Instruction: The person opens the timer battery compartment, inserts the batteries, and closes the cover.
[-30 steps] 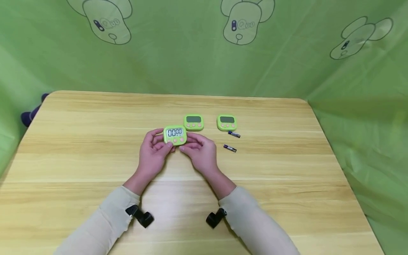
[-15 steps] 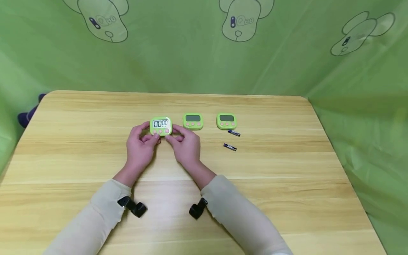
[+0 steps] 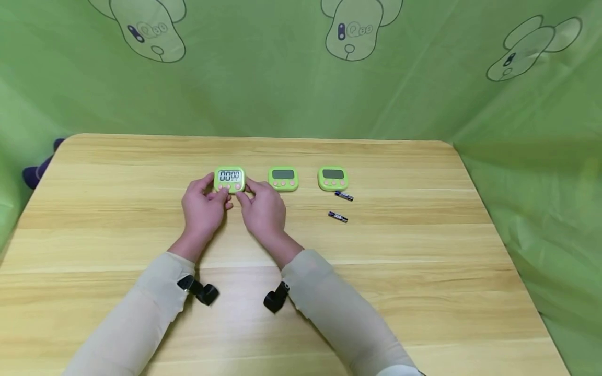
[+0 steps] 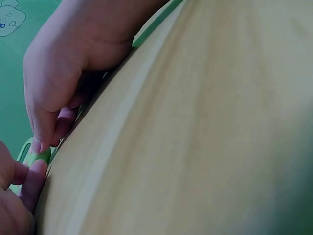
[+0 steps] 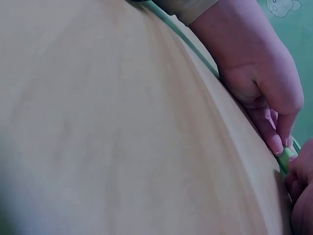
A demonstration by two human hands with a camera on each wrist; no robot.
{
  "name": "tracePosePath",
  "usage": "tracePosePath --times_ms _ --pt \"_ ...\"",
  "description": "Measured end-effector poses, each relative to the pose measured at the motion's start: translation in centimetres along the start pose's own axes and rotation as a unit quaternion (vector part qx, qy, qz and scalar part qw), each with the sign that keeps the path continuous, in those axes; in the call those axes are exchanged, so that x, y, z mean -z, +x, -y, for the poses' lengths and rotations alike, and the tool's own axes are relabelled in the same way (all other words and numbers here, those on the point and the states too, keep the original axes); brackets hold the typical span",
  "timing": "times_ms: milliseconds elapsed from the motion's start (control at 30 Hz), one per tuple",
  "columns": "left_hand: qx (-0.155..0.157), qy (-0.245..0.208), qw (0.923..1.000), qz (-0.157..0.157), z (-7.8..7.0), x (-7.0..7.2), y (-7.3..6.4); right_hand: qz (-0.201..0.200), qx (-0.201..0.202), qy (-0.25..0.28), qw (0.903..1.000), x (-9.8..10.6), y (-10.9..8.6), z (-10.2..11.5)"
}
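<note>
A green digital timer (image 3: 230,179) with pink buttons shows 00 00 on its lit screen. My left hand (image 3: 202,209) grips its left side, thumb along the lower front edge near the buttons. On the other side, my right hand (image 3: 264,211) pinches the timer's lower right corner between thumb and fingers. Just right of that hand lies a second green timer (image 3: 283,179) with a blank screen. In the left wrist view, only a green edge of the held timer (image 4: 41,155) shows between the fingers; the right wrist view likewise shows a bit of the timer (image 5: 287,159).
A third green timer (image 3: 333,178), also blank, lies farther right in the same row. Two small dark batteries, an upper battery (image 3: 344,196) and a lower battery (image 3: 338,216), lie in front of it. Green curtain (image 3: 263,99) hangs behind the wooden table (image 3: 400,250).
Both hands have carried the lit timer left and toward the far side, from in front of the second timer to a spot left of it, level with the row.
</note>
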State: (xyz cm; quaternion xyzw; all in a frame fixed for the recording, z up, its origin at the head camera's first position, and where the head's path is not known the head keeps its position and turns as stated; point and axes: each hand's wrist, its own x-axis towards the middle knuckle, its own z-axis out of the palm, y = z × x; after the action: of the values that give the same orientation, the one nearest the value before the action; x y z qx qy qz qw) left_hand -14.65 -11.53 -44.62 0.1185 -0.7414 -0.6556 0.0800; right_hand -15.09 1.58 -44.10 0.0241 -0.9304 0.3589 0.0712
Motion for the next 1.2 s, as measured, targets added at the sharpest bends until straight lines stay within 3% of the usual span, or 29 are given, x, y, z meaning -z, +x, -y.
tracePosePath --times_ms 300,500,700,867,1067,1200 --pt "-0.002 0.036 0.9987 -0.034 -0.3 -0.5 0.0 0.008 -0.008 -0.059 0.9982 -0.4 0.5 0.3" --pt "-0.007 0.039 0.9982 -0.045 -0.2 -0.4 -0.2 0.005 -0.01 -0.052 0.9986 -0.4 0.4 0.3" --pt "-0.025 0.027 0.9965 -0.075 0.5 -0.4 -1.2 -0.008 0.054 0.009 0.9985 0.1 -0.8 -0.6" --pt "-0.08 0.06 0.9905 -0.095 0.6 -1.0 -3.0 -0.007 0.11 0.088 0.9899 1.1 -2.3 -2.1" --pt "-0.109 0.059 0.9909 -0.053 0.5 -2.3 -5.1 -0.006 0.117 0.185 0.9757 3.0 -3.6 -4.1" --pt "-0.117 0.053 0.9914 -0.022 0.1 -3.4 -6.1 -0.014 0.094 0.211 0.9729 4.3 -4.1 -5.3"
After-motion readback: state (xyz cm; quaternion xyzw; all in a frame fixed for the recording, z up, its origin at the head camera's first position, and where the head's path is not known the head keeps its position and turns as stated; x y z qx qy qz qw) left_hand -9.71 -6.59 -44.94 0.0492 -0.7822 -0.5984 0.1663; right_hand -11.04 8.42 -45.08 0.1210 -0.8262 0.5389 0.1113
